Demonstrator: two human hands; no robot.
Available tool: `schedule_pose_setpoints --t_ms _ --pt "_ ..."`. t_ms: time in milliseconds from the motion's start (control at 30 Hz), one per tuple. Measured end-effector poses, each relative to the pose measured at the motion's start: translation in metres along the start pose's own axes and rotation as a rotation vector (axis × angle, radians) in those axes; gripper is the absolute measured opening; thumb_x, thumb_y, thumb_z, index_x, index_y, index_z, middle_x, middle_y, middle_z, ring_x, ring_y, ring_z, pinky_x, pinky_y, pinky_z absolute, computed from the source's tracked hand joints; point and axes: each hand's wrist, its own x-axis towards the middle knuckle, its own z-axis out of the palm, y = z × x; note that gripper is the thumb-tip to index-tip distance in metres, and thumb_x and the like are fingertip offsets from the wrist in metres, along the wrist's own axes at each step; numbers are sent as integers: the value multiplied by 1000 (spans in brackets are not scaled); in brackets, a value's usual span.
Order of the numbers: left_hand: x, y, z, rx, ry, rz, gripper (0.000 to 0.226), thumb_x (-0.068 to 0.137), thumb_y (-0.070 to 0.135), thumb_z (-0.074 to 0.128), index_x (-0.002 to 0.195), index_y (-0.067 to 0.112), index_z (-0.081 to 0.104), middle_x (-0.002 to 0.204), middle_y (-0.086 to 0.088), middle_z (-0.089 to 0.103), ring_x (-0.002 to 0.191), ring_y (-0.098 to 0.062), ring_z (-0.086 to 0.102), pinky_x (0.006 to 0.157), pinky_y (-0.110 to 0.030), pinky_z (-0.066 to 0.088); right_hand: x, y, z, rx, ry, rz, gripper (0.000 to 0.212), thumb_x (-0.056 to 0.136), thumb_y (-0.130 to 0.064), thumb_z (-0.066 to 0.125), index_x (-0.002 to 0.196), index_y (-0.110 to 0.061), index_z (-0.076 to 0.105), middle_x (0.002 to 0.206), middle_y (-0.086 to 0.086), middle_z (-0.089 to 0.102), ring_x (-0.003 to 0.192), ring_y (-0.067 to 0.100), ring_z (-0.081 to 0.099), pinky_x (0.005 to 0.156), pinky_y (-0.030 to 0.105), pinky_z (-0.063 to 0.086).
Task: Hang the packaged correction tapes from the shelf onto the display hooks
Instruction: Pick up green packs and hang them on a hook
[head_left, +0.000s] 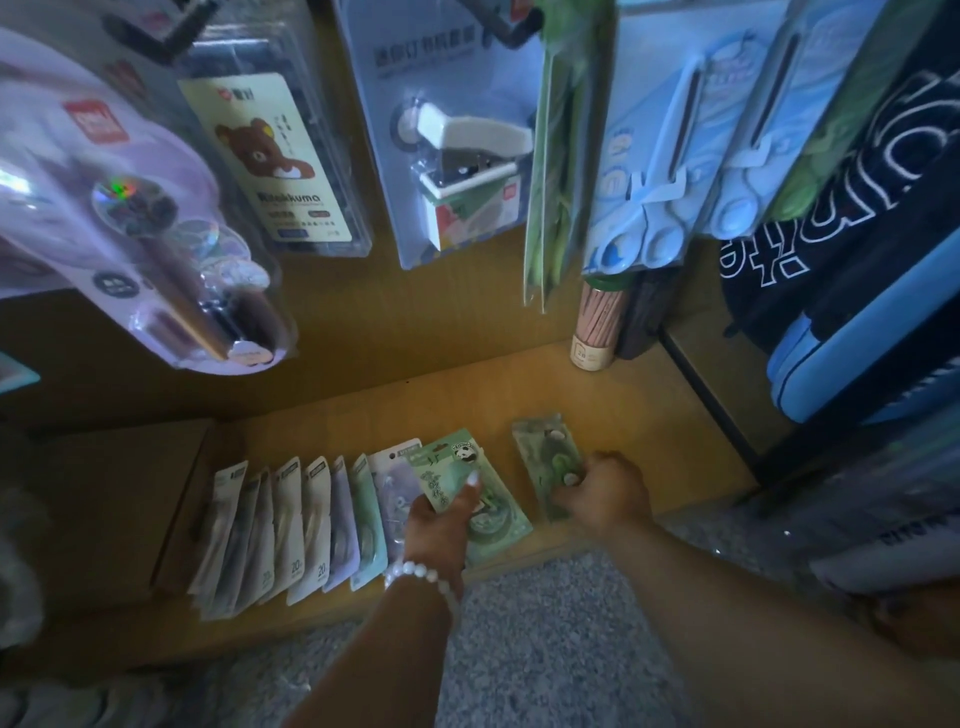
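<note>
A row of several packaged correction tapes (291, 525) leans on the low wooden shelf (649, 415), in white, lilac and green cards. My left hand (441, 519), with a white bead bracelet at the wrist, grips a green panda-printed tape pack (452, 467) at the right end of the row. My right hand (602, 493) closes on a second green tape pack (540, 457) that lies flat on the shelf further right. Display hooks are hidden behind the hanging goods above.
Above hang a lilac pack (130, 208), a bear-printed pack (270, 156), a stapler pack (462, 145), green packs (550, 182) and blue scissors (675, 156). A tube of pencils (597, 327) stands at the shelf's back. A cardboard box (114, 493) sits left; grey carpet (545, 623) below.
</note>
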Motion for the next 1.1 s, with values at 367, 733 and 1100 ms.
schedule_pose_setpoints --t_ms 367,733,1100 --pt "-35 23 13 79 -7 51 96 52 88 65 123 23 59 121 -9 70 106 -34 70 91 -55 56 -65 -31 -59 746 -279 -10 42 70 -19 82 99 -13 52 100 1 61 81 7 58 58 14 43" --pt "-206 104 23 -5 -113 165 49 82 31 79 115 14 47 91 -5 65 95 -31 68 88 -47 56 -152 -52 -140 869 -288 -142 89 50 -34 91 126 -16 49 112 -2 66 99 15 65 85 30 55" --pt "-295 147 14 -28 -157 362 42 77 32 82 110 11 66 101 -13 78 92 -35 75 89 -56 58 -225 -73 -208 1004 -162 -326 38 75 -33 78 104 -14 62 99 4 72 91 18 69 80 34 56"
